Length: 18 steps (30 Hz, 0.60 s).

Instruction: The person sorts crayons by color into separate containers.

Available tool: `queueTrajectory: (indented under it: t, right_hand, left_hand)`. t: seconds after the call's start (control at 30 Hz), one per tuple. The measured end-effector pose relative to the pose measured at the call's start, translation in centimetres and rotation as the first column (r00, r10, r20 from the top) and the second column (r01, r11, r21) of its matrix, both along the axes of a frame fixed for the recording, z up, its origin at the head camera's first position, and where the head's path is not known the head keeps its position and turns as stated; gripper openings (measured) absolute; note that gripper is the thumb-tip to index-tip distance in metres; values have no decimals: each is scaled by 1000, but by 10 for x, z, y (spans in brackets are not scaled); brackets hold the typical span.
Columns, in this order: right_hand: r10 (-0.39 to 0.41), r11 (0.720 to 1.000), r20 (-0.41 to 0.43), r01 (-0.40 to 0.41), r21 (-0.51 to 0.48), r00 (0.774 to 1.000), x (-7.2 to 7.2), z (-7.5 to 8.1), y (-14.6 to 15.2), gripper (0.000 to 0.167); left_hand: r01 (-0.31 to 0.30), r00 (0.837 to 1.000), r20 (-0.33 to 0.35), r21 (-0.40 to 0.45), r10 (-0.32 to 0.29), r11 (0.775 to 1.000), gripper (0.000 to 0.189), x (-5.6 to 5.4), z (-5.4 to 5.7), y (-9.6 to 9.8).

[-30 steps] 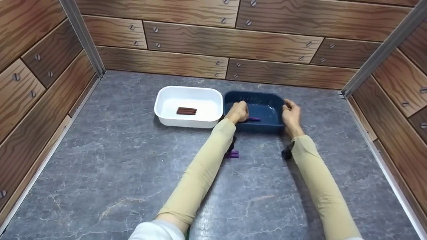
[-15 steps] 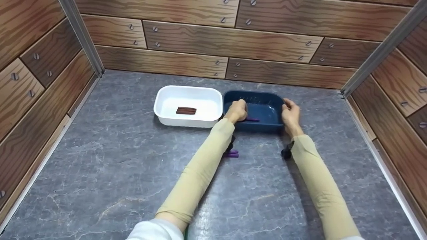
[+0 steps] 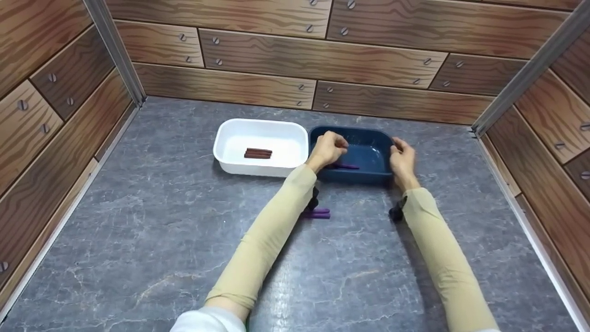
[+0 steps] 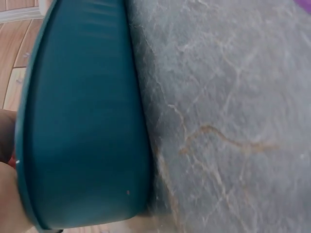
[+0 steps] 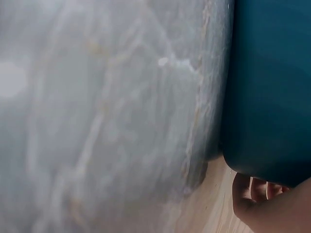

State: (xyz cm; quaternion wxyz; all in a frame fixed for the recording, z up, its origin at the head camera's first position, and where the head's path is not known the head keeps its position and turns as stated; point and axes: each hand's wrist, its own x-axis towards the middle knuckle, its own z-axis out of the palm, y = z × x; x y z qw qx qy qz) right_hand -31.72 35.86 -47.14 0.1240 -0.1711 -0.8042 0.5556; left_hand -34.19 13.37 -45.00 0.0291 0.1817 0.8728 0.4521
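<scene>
In the head view my left hand (image 3: 328, 148) hangs over the left part of a dark blue tub (image 3: 368, 177), fingers loosely bent, with nothing plainly visible between them. Below it a thin purple stick (image 3: 348, 167) lies in the tub, partly hidden by the hand. My right hand (image 3: 402, 159) holds the tub's right end, thumb at the rim. The right wrist view shows its fingers (image 5: 241, 194) curled by the tub's end. In the left wrist view the tub's outer wall (image 4: 87, 121) hides most of the left hand (image 4: 8, 199).
A white tub (image 3: 262, 169) stands against the blue tub's left side, with several dark brown sticks (image 3: 258, 153) in it. Purple sticks (image 3: 320, 215) lie on the grey marbled surface (image 3: 359, 258), partly behind the left forearm. Wood-patterned walls (image 3: 258, 55) enclose the back and sides.
My left hand has risen slightly and drawn left, its fingers loosening from a tight curl near the purple stick in the tub. The right hand keeps its place on the tub.
</scene>
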Motion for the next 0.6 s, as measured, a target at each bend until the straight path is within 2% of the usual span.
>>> queueTrajectory:
  t: [0.2,0.4,0.6]
  right_hand:
    - [12,1000,-2,-12,20,1000,1,0,0,44]
    - [15,1000,-3,-15,22,1000,1,1,0,44]
    - [14,1000,4,-14,19,1000,0,1,0,44]
  left_hand:
    - [28,999,-22,81,-27,996,17,4,6,-9]
    - [67,998,-27,151,-63,986,14,16,12,-22]
    - [111,993,-52,143,-104,983,15,31,8,-38]
